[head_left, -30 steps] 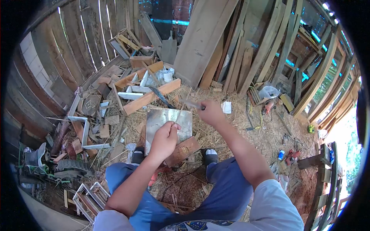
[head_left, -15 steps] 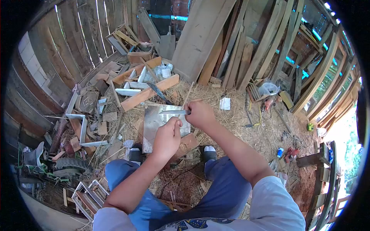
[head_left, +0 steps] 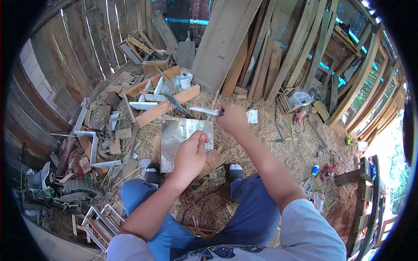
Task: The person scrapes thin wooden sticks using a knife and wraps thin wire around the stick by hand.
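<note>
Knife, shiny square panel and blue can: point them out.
Knife (head_left: 202, 109): head view, on the blade.
Shiny square panel (head_left: 179, 130): head view, on its bare upper face.
Blue can (head_left: 315, 170): head view, on its side.

Your knife blade (head_left: 203, 110) is silver-grey; your thin stick (head_left: 215, 99) is pale tan. Your trousers (head_left: 257, 211) are blue; your shirt (head_left: 307, 228) is bluish white, with a navy-and-yellow print (head_left: 220, 252). The square panel (head_left: 173, 139) is mottled silver; the plank (head_left: 150, 115) beyond is orange-brown. The knife handle (head_left: 220, 112), mostly hidden, appears dark.

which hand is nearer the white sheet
Right. In view, the right hand is just left of the white sheet; the left hand is farther left and lower.
</note>
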A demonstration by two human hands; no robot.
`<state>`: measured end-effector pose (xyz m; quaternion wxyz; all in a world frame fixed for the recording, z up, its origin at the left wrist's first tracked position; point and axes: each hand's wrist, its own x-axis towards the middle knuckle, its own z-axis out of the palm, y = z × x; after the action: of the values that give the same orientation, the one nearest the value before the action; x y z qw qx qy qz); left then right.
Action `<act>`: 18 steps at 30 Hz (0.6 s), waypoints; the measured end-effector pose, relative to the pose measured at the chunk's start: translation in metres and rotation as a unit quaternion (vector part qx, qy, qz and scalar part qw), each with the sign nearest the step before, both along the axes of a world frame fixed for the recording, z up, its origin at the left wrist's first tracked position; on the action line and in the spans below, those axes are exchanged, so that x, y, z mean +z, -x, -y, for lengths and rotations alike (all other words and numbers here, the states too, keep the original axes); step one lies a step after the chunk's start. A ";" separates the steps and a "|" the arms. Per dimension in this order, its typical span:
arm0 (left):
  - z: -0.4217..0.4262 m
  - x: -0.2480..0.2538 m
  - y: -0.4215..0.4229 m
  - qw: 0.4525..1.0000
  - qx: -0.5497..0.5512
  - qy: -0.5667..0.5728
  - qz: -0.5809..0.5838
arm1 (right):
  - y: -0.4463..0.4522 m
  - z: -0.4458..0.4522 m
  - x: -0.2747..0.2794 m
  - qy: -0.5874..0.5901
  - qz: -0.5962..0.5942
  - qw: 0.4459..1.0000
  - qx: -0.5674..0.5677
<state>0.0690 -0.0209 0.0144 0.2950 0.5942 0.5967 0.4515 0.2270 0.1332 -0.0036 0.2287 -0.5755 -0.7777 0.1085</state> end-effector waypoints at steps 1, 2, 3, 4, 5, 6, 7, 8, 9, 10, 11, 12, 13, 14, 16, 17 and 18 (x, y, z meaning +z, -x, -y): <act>0.001 -0.001 -0.001 1.000 -0.014 0.006 0.005 | -0.007 -0.011 0.000 -0.002 0.001 1.000 -0.002; 0.002 -0.002 -0.002 1.000 -0.027 0.012 0.010 | -0.017 -0.025 0.002 0.031 -0.046 0.997 -0.056; 0.006 0.000 -0.006 1.000 -0.028 0.009 0.012 | -0.026 -0.033 0.003 0.064 -0.093 0.988 -0.109; 0.011 0.001 -0.010 0.999 -0.047 -0.001 0.016 | -0.037 -0.037 0.003 0.060 -0.092 0.988 -0.109; 0.014 0.003 -0.013 0.998 -0.066 -0.010 0.018 | -0.048 -0.041 0.001 0.030 -0.055 0.989 -0.130; 0.014 0.001 -0.013 0.998 -0.066 -0.013 0.017 | -0.053 -0.042 0.001 0.001 -0.019 0.988 -0.151; 0.012 -0.004 -0.012 0.996 -0.068 -0.016 0.047 | -0.055 -0.037 0.003 0.019 -0.063 0.987 -0.148; 0.009 -0.008 -0.011 0.994 -0.069 -0.018 0.078 | -0.057 -0.039 -0.006 0.018 -0.063 0.987 -0.145; 0.005 -0.012 -0.009 0.995 -0.066 -0.019 0.078 | -0.057 -0.039 -0.012 0.007 -0.080 0.987 -0.136; 0.000 -0.015 -0.004 0.995 -0.058 -0.009 0.081 | -0.056 -0.040 -0.018 -0.003 -0.096 0.987 -0.128; -0.004 -0.018 0.000 0.995 -0.049 0.001 0.085 | -0.058 -0.041 -0.024 -0.002 -0.095 0.988 -0.125; -0.006 -0.019 0.002 0.995 -0.047 0.001 0.087 | -0.049 -0.029 -0.008 0.032 -0.112 0.986 -0.115; -0.009 -0.020 0.005 0.989 -0.042 0.037 0.139 | -0.041 -0.021 0.000 0.065 -0.129 0.984 -0.106; -0.012 -0.020 0.006 0.978 -0.037 0.072 0.190 | -0.036 -0.020 -0.004 0.066 -0.129 0.984 -0.104; -0.015 -0.020 0.006 0.983 -0.038 0.057 0.171 | -0.026 -0.015 -0.011 0.001 -0.087 0.996 -0.002; -0.016 -0.020 0.006 0.987 -0.040 0.043 0.152 | -0.021 -0.012 -0.014 0.001 -0.087 0.996 -0.001; -0.016 -0.020 0.005 0.987 -0.040 0.043 0.151 | -0.013 -0.004 -0.009 0.017 -0.068 0.997 0.015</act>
<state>0.0636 -0.0048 -0.0058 0.4251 0.5290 0.5402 0.4977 0.2404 0.1370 -0.0128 0.2694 -0.5587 -0.7670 0.1645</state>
